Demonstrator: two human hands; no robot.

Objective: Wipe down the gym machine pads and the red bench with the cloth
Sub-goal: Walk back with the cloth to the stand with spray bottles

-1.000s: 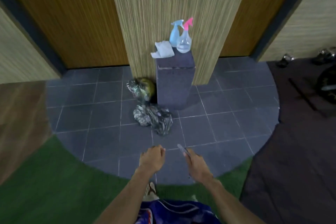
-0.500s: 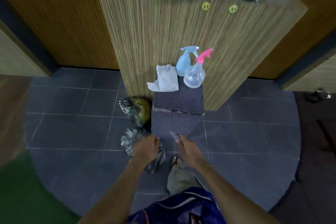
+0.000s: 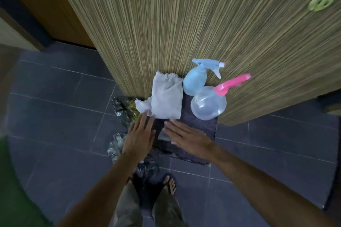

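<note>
I'm at the fetching step: my left hand point(image 3: 139, 137) and right hand point(image 3: 186, 139) are both open and empty, fingers spread above the near edge of the dark stand point(image 3: 198, 131). The cloth point(image 3: 166, 98) lies folded at its far left corner, beside two spray bottles point(image 3: 203, 90). Next I should close on the cloth and lift; dark tile floor point(image 3: 55, 101) below, striped wall point(image 3: 184, 24) behind.

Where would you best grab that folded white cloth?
Probably by the near edge of the cloth, coming from the front. It lies flat and folded on the dark stand, with the blue bottle crowding its right, and both open hands already hover there.
</note>
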